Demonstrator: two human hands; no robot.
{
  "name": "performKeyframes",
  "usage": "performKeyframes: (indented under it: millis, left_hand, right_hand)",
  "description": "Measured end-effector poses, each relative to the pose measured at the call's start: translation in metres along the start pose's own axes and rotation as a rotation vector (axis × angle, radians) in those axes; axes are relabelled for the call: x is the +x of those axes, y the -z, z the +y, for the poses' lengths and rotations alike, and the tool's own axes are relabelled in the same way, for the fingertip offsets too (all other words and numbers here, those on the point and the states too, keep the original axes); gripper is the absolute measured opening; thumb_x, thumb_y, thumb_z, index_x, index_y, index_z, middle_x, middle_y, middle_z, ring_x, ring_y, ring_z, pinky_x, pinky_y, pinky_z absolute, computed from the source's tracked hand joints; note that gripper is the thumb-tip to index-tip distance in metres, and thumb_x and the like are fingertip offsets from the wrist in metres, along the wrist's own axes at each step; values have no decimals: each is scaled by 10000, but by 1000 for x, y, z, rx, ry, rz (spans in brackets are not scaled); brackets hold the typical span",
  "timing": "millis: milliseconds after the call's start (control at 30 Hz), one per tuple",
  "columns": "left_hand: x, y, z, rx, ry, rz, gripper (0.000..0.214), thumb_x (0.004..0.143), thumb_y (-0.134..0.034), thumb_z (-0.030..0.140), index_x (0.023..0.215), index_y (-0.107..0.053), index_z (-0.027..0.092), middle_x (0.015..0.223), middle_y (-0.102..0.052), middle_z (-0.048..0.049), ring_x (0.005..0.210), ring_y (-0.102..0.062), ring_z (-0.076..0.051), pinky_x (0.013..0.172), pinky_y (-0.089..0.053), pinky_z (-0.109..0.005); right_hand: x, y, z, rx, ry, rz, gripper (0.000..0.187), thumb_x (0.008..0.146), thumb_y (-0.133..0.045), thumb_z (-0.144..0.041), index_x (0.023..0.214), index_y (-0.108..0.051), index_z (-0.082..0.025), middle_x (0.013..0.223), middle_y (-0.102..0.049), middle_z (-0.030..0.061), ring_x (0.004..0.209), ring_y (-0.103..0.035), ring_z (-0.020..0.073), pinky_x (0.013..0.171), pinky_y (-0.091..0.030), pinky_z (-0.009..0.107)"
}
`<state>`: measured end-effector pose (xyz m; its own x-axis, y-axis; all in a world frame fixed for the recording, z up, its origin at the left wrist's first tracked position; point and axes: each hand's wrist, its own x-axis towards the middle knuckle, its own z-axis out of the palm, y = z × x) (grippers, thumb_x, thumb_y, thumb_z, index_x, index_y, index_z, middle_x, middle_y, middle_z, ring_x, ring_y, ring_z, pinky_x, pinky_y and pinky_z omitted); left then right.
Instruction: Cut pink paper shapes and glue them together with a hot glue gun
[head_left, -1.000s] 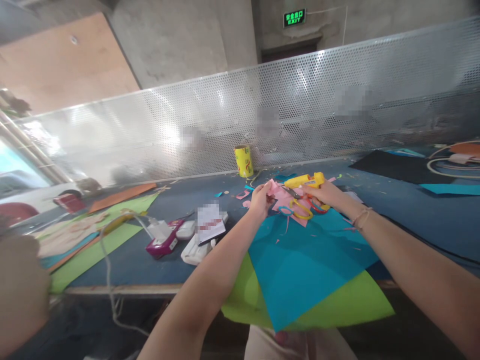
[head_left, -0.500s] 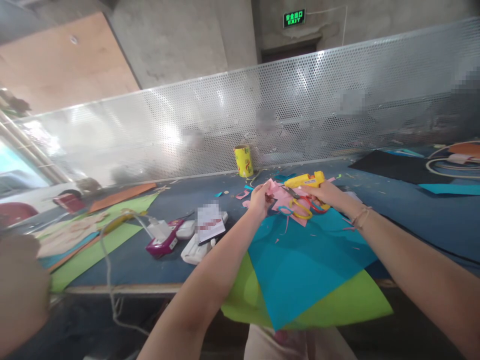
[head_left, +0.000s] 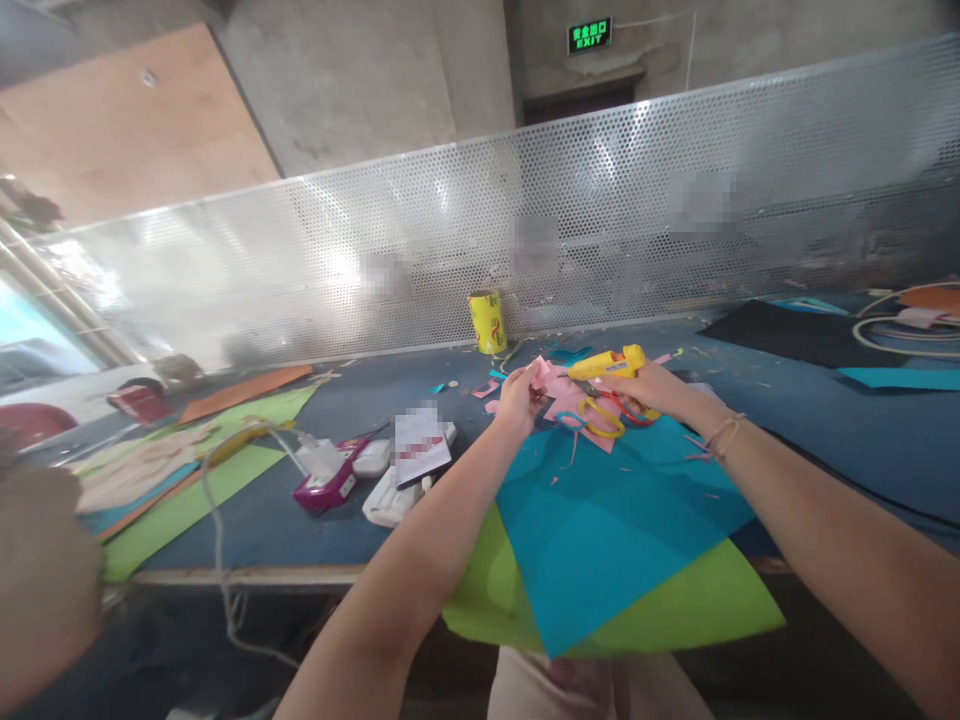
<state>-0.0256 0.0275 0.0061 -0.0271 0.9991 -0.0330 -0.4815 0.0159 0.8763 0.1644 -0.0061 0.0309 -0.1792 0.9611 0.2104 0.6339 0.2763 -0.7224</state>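
My left hand (head_left: 520, 400) pinches a small piece of pink paper (head_left: 541, 372) between its fingertips. My right hand (head_left: 651, 385) is closed around a yellow glue gun (head_left: 606, 363), whose nozzle points left, close to the pink paper. Under and between my hands lie several pink paper scraps and scissors (head_left: 604, 417) with yellow handles; red and blue loops show among them. In front of me, a blue sheet (head_left: 622, 520) rests over a lime green sheet (head_left: 675, 610) that hangs past the table edge.
A yellow patterned roll (head_left: 488, 322) stands by the perforated metal screen (head_left: 420, 240). To the left are a phone (head_left: 422, 445), a purple power strip (head_left: 328, 482), cables and coloured sheets (head_left: 150, 530). A black sheet (head_left: 795, 333) lies right. Another person's blurred arm enters at far left.
My right hand has brought the glue gun slightly left, and its nozzle now sits nearer the pink paper. My left hand has stayed almost still.
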Motion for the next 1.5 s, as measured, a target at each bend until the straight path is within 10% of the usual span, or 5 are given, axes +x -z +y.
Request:
performKeyframes:
  millis: [433, 833, 1133, 1500]
  left_hand:
    - [-3, 0, 1, 123, -83, -56, 306, 589, -736, 322, 790, -555, 178, 636, -531, 30, 481, -507, -44, 473, -394, -176]
    - [-5, -1, -2, 101, -148, -170, 291, 607, -723, 316, 807, -570, 168, 764, -598, -11, 662, -614, -100, 624, -479, -227]
    - [-10, -4, -5, 70, -144, -235, 258, 585, -735, 241, 768, -573, 157, 732, -606, -8, 666, -589, -84, 664, -473, -227]
    - [-14, -7, -6, 105, -175, -240, 279, 570, -743, 275, 755, -577, 149, 707, -607, -13, 626, -572, -85, 662, -474, -252]
  right_hand:
    - [13, -4, 19, -61, 84, 46, 151, 688, -600, -308, 759, -616, -176, 554, -591, 4, 526, -524, 142, 506, -362, 231]
    - [11, -19, 24, -743, 198, 16, 431, 676, -605, -411, 1015, -608, -144, 923, -625, 160, 884, -558, 291, 751, -376, 345]
    - [14, -32, 7, 223, 235, 197, 257, 806, -473, -257, 1038, -562, -191, 1106, -589, 85, 1036, -543, 174, 900, -407, 328]
    - [10, -36, 0, 396, 226, 77, 272, 725, -611, -242, 981, -554, -169, 956, -626, 74, 873, -603, 155, 842, -469, 336]
